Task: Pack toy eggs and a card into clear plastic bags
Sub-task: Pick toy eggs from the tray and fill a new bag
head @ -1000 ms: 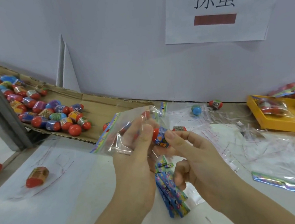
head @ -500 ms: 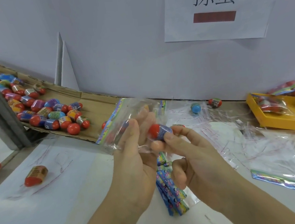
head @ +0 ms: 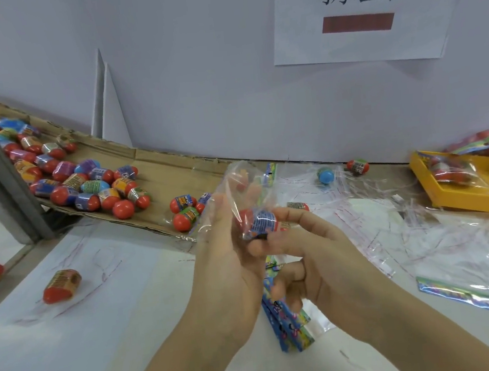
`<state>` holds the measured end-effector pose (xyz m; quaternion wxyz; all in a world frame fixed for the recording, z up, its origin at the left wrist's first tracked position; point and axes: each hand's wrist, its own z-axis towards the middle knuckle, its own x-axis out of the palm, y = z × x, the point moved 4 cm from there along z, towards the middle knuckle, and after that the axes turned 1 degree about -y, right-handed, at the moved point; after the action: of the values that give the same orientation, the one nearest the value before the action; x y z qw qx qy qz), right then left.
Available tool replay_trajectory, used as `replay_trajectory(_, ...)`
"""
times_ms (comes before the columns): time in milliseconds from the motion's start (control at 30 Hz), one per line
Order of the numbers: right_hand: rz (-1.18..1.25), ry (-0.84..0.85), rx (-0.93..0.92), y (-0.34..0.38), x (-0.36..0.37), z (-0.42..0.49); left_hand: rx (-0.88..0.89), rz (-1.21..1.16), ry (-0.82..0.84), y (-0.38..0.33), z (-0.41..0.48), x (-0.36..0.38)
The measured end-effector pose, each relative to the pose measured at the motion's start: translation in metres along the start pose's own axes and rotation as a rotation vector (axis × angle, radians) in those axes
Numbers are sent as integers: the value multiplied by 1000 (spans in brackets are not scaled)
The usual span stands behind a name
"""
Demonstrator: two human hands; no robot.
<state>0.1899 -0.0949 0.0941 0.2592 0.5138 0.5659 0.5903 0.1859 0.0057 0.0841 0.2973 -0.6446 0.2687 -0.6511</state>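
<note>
Right hand (head: pixel 315 256) pinching glossy egg (head: pixel 259 223), crinkly bag (head: pixel 237 183)

Left hand (head: pixel 228 266), right hand (head: pixel 316 268) together, fingers (head: pixel 301 215) curled.

A printed paper sign (head: pixel 363 10) hangs on the white wall (head: pixel 193 69).

Red-capped toy egg (head: pixel 258 223) inside clear bag (head: pixel 237 186)
</note>
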Motion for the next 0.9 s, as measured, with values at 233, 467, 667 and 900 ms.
replay_trajectory(233,-458,-202,-282,14,-7,-1,66,-55,-3,-2,1,2)
replay_trajectory(467,-701,-250,-565,18,-9,0,28,-87,-49,-1,4,-3)
replay_trajectory(667,-825,-223,-699,25,-17,1,-79,-175,79,11,9,0)
replay_trajectory(900,-777,-96,-710,30,-16,1,-258,101,149,12,7,5)
